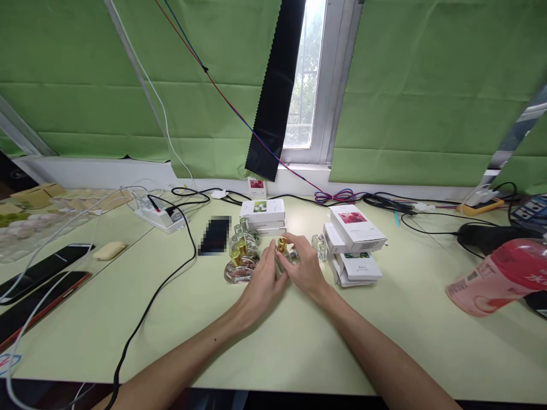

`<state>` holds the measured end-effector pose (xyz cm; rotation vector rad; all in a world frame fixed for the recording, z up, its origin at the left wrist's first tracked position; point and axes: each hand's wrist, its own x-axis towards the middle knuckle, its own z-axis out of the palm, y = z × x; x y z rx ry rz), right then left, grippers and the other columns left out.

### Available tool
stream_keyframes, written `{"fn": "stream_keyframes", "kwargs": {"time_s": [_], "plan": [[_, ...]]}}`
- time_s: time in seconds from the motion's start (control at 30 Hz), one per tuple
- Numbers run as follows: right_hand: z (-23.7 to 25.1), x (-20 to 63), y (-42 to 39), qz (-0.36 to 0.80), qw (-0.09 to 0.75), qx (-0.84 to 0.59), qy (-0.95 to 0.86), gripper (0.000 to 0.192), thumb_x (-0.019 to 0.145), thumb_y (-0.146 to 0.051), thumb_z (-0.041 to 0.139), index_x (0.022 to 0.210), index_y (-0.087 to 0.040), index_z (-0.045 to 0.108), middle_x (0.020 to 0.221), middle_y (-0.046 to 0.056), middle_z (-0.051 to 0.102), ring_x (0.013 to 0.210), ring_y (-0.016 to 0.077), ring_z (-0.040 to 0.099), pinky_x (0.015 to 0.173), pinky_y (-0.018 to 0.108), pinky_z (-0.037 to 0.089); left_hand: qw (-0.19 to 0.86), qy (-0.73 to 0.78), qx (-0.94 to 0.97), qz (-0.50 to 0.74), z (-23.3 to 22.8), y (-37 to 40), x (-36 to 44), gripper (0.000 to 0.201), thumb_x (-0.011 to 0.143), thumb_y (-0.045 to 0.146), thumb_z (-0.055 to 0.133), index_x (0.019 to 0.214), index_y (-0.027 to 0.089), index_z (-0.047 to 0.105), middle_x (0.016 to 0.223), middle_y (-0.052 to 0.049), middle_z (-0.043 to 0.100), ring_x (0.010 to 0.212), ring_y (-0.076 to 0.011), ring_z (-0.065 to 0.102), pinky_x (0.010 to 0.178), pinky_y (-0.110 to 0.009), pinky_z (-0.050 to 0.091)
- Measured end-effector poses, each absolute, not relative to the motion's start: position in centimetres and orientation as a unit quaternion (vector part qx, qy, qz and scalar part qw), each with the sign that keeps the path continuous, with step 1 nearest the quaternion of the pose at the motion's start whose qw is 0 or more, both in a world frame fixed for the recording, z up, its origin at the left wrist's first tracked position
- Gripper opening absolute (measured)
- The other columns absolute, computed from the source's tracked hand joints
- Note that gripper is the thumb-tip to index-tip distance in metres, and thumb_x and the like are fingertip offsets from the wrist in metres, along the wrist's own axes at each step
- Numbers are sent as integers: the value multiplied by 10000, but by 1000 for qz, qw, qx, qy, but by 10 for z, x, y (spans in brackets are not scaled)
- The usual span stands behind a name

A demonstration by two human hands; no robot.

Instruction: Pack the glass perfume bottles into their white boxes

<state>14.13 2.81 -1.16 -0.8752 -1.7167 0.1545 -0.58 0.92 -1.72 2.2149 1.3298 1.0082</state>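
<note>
Both hands meet at the middle of the table around a small glass bottle with a gold top [282, 244], which looks like a perfume bottle. My left hand [265, 279] has its fingers closed along the bottle's left side. Curled over from the right, my right hand [304, 267] grips it with fingertips near the gold top. Most of the bottle's body is hidden by the fingers. Just left of my left hand, several similar glass bottles [239, 274] stand in a row, some with gold tops. Another clear glass bottle [318, 247] is right of my right hand.
White cartons [358, 228] are stacked at right, with more white cartons [261, 210] behind my hands. A pink-labelled drink bottle [487, 282] lies tilted at far right. Phones [47, 265], a power strip [160, 216] and a black cable [164, 285] are on the left.
</note>
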Motion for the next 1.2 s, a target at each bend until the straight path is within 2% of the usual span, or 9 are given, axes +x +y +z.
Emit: {"fn": "stream_keyframes", "kwargs": {"time_s": [0.1, 0.23, 0.37, 0.53, 0.63, 0.8, 1.07, 1.2], "plan": [[-12, 141, 27, 73, 572, -355, -735, 431, 919, -168, 614, 1339, -248, 555, 1114, 84, 692, 1009, 239, 650, 886, 402, 561, 183, 475, 787, 349, -17, 9, -6, 776, 954, 281, 527, 1624, 185, 147, 1614, -175, 360, 1503, -312, 356, 1199, -470, 360], [-13, 141, 28, 82, 568, -338, -746, 434, 955, -146, 550, 1373, -263, 544, 1133, 82, 696, 1024, 232, 648, 892, 406, 561, 185, 486, 782, 344, -17, 8, -6, 765, 963, 299, 510, 1624, 164, 149, 1623, -182, 342, 1508, -321, 347, 1192, -465, 374], [-13, 142, 29, 82, 563, -340, -749, 363, 966, -142, 533, 1304, -254, 604, 1095, 83, 710, 1022, 242, 634, 884, 415, 556, 189, 485, 779, 349, -17, 7, -6, 759, 975, 335, 513, 1627, 177, 157, 1607, -178, 373, 1479, -326, 396, 1170, -464, 403], [-13, 141, 30, 88, 566, -346, -743, 327, 957, -134, 545, 1254, -244, 628, 1063, 74, 716, 993, 244, 617, 872, 411, 545, 171, 478, 782, 363, -18, 8, -5, 774, 975, 355, 541, 1629, 182, 167, 1596, -174, 394, 1491, -321, 374, 1197, -463, 365], [-12, 140, 30, 90, 568, -351, -739, 311, 947, -125, 553, 1228, -235, 630, 1064, 73, 717, 983, 242, 611, 866, 405, 540, 180, 481, 779, 360, -17, 8, -5, 779, 973, 356, 537, 1632, 199, 154, 1582, -174, 409, 1443, -328, 440, 1156, -460, 410], [-11, 139, 30, 87, 565, -369, -733, 283, 923, -126, 587, 1179, -233, 641, 1057, 67, 715, 970, 242, 609, 857, 401, 536, 193, 473, 778, 366, -18, 9, -6, 795, 955, 347, 541, 1634, 206, 152, 1483, -170, 509, 1295, -316, 567, 1095, -456, 451], [-9, 139, 32, 90, 568, -397, -715, 187, 909, -177, 646, 1089, -228, 658, 985, 67, 699, 900, 247, 606, 812, 394, 529, 204, 488, 767, 364, -18, 8, -6, 799, 955, 381, 523, 1630, 177, 150, 1336, -161, 599, 1237, -315, 594, 1074, -459, 450], [-11, 140, 32, 89, 565, -399, -717, 187, 926, -199, 650, 1111, -229, 652, 999, 67, 699, 913, 245, 603, 817, 396, 531, 209, 490, 765, 361, -17, 7, -5, 794, 954, 389, 526, 1627, 177, 161, 1320, -159, 607, 1205, -312, 613, 1060, -459, 457]]}}
